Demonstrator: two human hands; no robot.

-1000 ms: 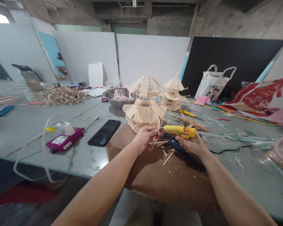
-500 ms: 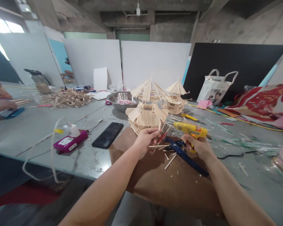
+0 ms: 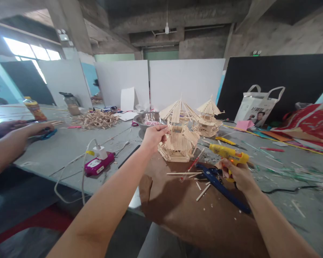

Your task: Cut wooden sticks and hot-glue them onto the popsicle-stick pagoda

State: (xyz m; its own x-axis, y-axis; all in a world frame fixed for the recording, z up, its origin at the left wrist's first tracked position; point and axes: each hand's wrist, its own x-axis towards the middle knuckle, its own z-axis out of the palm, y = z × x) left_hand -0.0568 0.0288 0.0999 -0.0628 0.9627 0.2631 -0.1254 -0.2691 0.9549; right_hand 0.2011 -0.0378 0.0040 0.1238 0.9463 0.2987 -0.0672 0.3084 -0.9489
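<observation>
My left hand [image 3: 156, 137] is raised to the left side of a model pavilion [image 3: 179, 143] built from thin wooden sticks. Its thumb and fingers are pinched on a short wooden stick [image 3: 168, 124] at the level of the gap under the pointed roof; the fingers hide most of it. My right hand [image 3: 235, 173] grips a yellow hot glue gun [image 3: 228, 153], nozzle pointing left towards the model and a small orange light on. Below the gun lie blue-handled pliers [image 3: 222, 188] beside loose sticks [image 3: 203, 192] on a brown board [image 3: 188, 215].
A second stick pavilion [image 3: 208, 120] stands behind. A steel bowl [image 3: 144, 122], a stick pile [image 3: 98, 120] and a purple power strip [image 3: 99, 164] with a cable are on the left. A yellow cutter [image 3: 226, 140] lies right. Another person's hands [image 3: 40, 127] work far left.
My left hand has lifted from above the board up to the pavilion's upper left side, carrying the stick. My right hand keeps the glue gun beside the model. The view has tilted up.
</observation>
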